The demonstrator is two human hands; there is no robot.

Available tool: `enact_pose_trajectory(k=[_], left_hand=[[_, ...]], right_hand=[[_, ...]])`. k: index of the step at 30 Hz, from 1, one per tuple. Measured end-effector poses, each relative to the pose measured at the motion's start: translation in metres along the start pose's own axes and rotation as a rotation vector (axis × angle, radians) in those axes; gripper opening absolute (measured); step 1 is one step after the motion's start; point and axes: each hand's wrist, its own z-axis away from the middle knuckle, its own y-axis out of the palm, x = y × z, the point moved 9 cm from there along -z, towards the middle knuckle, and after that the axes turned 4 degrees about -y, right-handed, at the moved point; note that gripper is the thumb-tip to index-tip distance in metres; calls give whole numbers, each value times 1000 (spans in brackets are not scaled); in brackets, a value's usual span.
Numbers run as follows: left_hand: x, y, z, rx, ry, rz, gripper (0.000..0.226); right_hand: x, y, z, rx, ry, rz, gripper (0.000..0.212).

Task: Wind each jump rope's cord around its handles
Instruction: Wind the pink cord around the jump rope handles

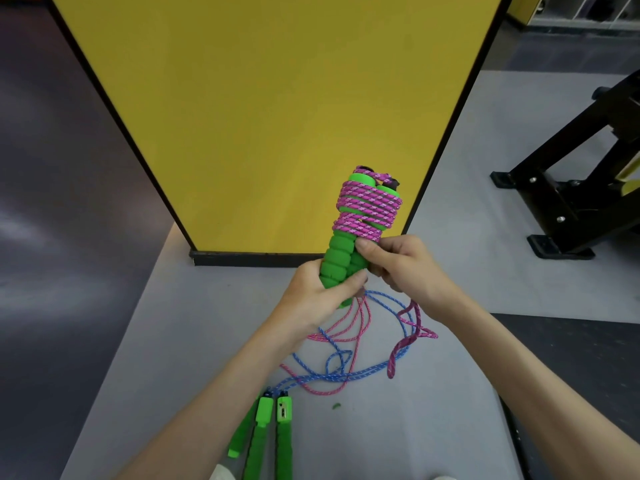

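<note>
While the left hand clamps the paired green handles raised above the floor, the right hand, pinching the purple cord below the coils, should lay each turn snug.

One wide-angle view, worn on the head, faces forward and steeply down at the floor from close range. The left hand and right hand grip the handles just below centre. A yellow panel fills 12 o'clock, and a black frame stands at 2 o'clock.
</note>
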Motion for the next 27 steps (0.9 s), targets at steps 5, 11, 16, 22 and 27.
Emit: enact_pose_trajectory(k=[5,11,16,22,27], left_hand=[[-12,-8,1,-39,45,10,11],[-17,-40,-6,-219,86,-161,15],[-19,-39,-5,-310,122,-477,24],[-23,-37,-3,-389,131,-749,26],[-25,-23,4,-414,232,-1127,34]], right_hand=[[1,2,4,115,16,58,48],[5,-10,6,99,47,73,30],[10,-6,5,100,29,181,32],[24,2,7,111,-14,296,35],[37,8,12,130,-57,326,35]])
